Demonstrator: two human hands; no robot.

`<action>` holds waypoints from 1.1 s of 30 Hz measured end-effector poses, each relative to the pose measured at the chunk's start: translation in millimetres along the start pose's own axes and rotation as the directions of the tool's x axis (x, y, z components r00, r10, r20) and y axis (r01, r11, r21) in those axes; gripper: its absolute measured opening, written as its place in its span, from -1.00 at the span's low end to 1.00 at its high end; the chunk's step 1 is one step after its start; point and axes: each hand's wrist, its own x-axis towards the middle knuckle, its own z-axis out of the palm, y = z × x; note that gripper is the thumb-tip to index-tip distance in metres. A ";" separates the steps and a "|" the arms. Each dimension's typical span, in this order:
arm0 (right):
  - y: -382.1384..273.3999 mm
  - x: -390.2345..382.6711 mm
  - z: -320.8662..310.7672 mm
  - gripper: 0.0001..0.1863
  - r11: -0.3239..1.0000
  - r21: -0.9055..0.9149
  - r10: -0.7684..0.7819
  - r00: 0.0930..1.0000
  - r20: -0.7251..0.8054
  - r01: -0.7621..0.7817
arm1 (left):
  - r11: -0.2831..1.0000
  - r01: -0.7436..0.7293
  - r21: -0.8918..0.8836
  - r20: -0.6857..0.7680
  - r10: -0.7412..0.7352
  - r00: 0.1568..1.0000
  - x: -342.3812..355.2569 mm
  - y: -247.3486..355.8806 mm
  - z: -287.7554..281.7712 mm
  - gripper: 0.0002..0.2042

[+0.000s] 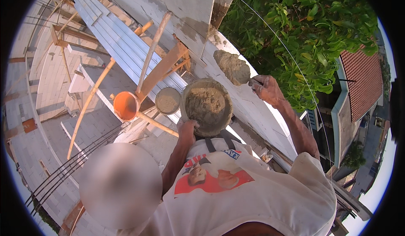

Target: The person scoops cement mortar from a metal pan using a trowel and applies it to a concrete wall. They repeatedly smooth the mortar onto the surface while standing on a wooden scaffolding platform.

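My left hand (187, 129) grips the near left rim of a round, mortar-crusted bucket (228, 120). Grey wet mortar (206, 99) fills much of it. My right hand (268, 91) is closed round the handle of a trowel (255, 82), out to the right of the bucket. A thick heap of mortar (232, 67) covers its blade, so the metal is hidden. The loaded blade is over the top of a pale wall (257, 115). Left of the bucket, a smaller round container of smooth grey mortar or murky water (167, 101) stands close by.
An orange bucket (126, 105) sits farther left among bamboo poles (90, 105) and a wooden plank (162, 72). Blue-grey metal sheeting (120, 35) runs behind. A taut string (291, 56) crosses by leafy branches (303, 29) at right. A blurred round patch (120, 185) hides the lower left.
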 end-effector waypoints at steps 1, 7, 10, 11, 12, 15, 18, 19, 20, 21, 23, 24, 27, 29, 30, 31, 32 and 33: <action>-14.9 17.9 -9.8 -0.65 0.997 -0.056 -0.047 0.998 -0.046 0.044 | 1.000 0.002 -0.001 -0.015 -0.002 1.000 1.5 -2.1 -2.8 -0.77; -66.6 163.8 6.0 -0.71 0.756 -0.600 -0.531 0.782 -0.327 0.262 | 1.000 -0.001 -0.029 0.034 0.002 0.999 -10.2 13.4 5.7 -0.79; -71.5 166.0 19.9 -0.73 0.711 -0.669 -0.594 0.695 -0.405 0.217 | 0.999 -0.030 -0.034 0.024 0.031 0.999 -10.6 16.3 5.2 -0.78; -58.1 151.0 20.0 -0.72 0.733 -0.648 -0.590 0.668 -0.453 0.209 | 0.999 -0.043 -0.033 0.025 0.044 0.999 -11.3 16.5 7.4 -0.78; -42.8 133.5 22.9 -0.71 0.752 -0.625 -0.586 0.645 -0.491 0.208 | 0.998 -0.052 -0.038 0.018 0.053 0.998 -14.0 14.2 6.8 -0.79; -0.2 76.2 27.8 -0.69 0.811 -0.472 -0.566 0.665 -0.487 0.345 | 0.998 -0.065 -0.015 0.006 0.065 0.998 -7.1 1.7 -1.3 -0.78; 29.6 -2.2 39.5 -0.67 0.850 -0.401 -0.477 0.820 -0.315 0.341 | 0.997 -0.075 -0.028 0.010 0.075 0.997 -9.5 0.2 2.5 -0.79; 36.0 -18.7 45.9 -0.70 0.825 -0.449 -0.480 0.845 -0.236 0.344 | 0.998 -0.066 0.015 0.003 0.066 0.998 -10.5 0.9 3.3 -0.79; 41.7 -31.6 52.8 -0.74 0.799 -0.492 -0.472 0.867 -0.159 0.345 | 0.997 -0.053 0.063 -0.001 0.053 0.999 -12.2 1.8 3.3 -0.79; 45.1 -36.9 64.9 -0.79 0.731 -0.598 -0.481 0.870 -0.110 0.329 | 0.993 -0.041 0.113 -0.007 0.042 0.999 -13.5 3.1 4.1 -0.79; 58.4 -25.7 98.5 -0.78 0.595 -0.765 -0.408 0.913 -0.023 0.246 | 0.992 -0.046 0.115 0.021 0.044 0.999 -20.7 8.6 13.7 -0.78; 58.2 -16.2 113.4 -0.78 0.528 -0.825 -0.322 0.947 0.022 0.199 | 0.992 -0.047 0.113 0.028 0.044 0.999 -24.0 9.1 15.3 -0.78; 74.9 14.8 142.3 -0.71 0.453 -0.779 -0.373 0.886 0.276 0.433 | 0.993 -0.052 0.105 0.028 0.050 0.998 -22.2 -0.2 13.2 -0.77; 70.3 23.1 142.1 -0.74 0.533 -0.701 -0.306 0.881 0.362 0.473 | 0.993 -0.051 0.105 0.044 0.046 0.998 -27.3 0.1 17.7 -0.74; 68.6 26.4 143.2 -0.76 0.574 -0.656 -0.275 0.870 0.410 0.490 | 0.993 -0.048 0.104 0.047 0.044 0.998 -31.4 2.2 19.3 -0.73; 77.7 30.8 147.9 -0.74 0.654 -0.600 -0.239 0.878 0.414 0.461 | 0.994 -0.058 0.093 0.051 0.053 0.997 -33.3 1.5 18.8 -0.72; 93.4 35.6 153.3 -0.71 0.727 -0.540 -0.202 0.884 0.420 0.423 | 0.994 -0.068 0.082 0.055 0.063 0.996 -34.0 1.6 18.7 -0.71; 111.0 38.8 161.2 -0.70 0.778 -0.472 -0.210 0.879 0.429 0.415 | 0.994 -0.081 0.069 0.064 0.077 0.995 -34.3 2.4 19.1 -0.69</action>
